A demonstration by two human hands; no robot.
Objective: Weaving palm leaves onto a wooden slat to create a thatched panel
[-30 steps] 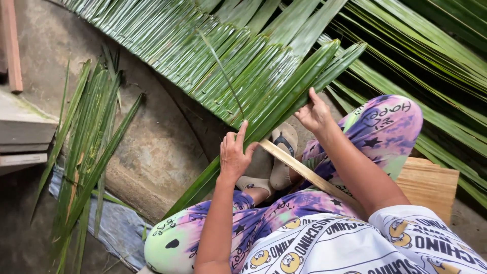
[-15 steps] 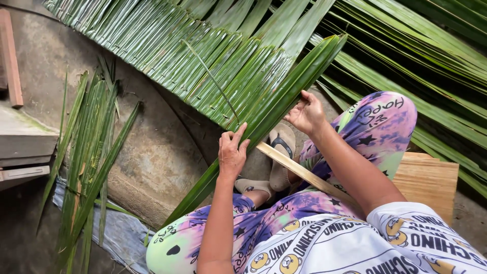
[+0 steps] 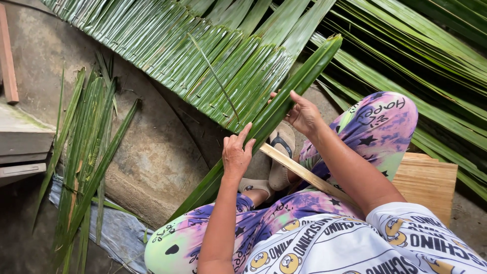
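A long green palm leaf (image 3: pixel 291 91) runs diagonally from lower left to upper right, folded lengthwise. My right hand (image 3: pixel 303 112) grips it near its middle. My left hand (image 3: pixel 236 153) presses on the same leaf lower down, fingers spread over it. The leaf lies against the end of a row of folded palm leaves (image 3: pixel 203 56) strung side by side. A pale flat wooden slat (image 3: pixel 304 175) passes under the leaf and over my lap. A thin leaf rib (image 3: pixel 215 76) sticks up out of the row.
A loose bundle of palm leaves (image 3: pixel 83 152) lies on the concrete floor at left, partly on a blue sheet (image 3: pixel 119 231). More palm fronds (image 3: pixel 416 56) fill the upper right. A wooden board (image 3: pixel 431 180) sits by my right knee. Wooden planks (image 3: pixel 20 132) stand at far left.
The second leaf beside the held one has folded in, so one narrow folded leaf shows. My right hand moved left and closed around it. My left hand shifted slightly along the leaf.
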